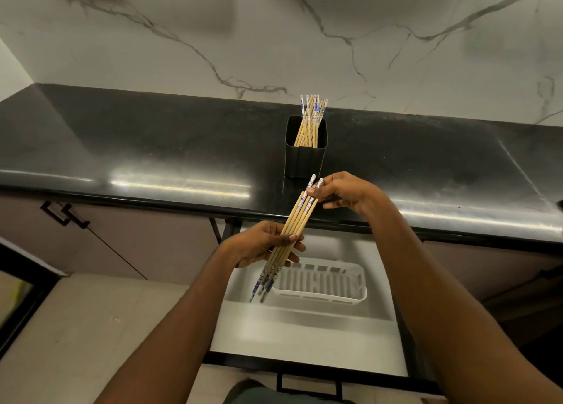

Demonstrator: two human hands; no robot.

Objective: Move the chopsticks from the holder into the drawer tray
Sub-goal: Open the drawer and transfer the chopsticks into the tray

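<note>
A bundle of several wooden chopsticks (297,217) with blue-and-white patterned ends is held slanted above the open drawer. My left hand (262,245) grips the bundle near its lower part, thumb across it. My right hand (350,191) pinches the upper ends with fingertips. A black holder (305,156) stands on the counter just beyond, with several more chopsticks (309,123) leaning in it. Below the hands, a white slotted tray (323,283) lies in the white drawer (304,327); the bundle's lower tips hang over the tray's left end.
The black counter (152,147) runs across the view, backed by a white marbled wall (274,37). Closed cabinet doors with a black handle (64,214) sit at the left. The drawer's black front handle (307,382) is near the bottom edge. Beige floor lies at the lower left.
</note>
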